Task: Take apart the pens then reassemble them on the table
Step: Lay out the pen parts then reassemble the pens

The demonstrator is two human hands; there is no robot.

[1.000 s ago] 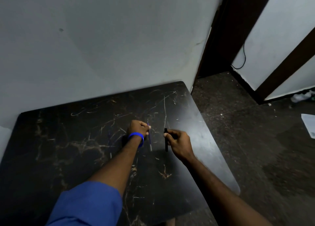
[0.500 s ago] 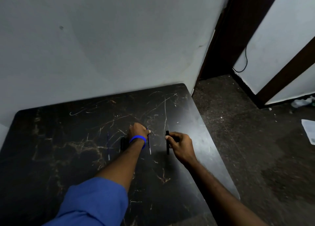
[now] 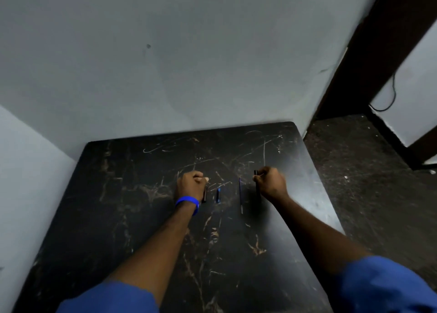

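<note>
My right grip (image 3: 269, 182) clasps a dark pen barrel (image 3: 256, 180), my left grip (image 3: 191, 185) seemingly another (image 3: 204, 194); the loose refill (image 3: 240, 194) and blue cap (image 3: 218, 195) could roll off the tabletop (image 3: 118, 194) if nudged.

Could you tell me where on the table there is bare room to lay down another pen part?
The table is bare left of the left hand, right of the right hand, along the far edge by the wall, and between the forearms. Between the hands it is crowded: a dark piece, blue piece and thin refill.
</note>
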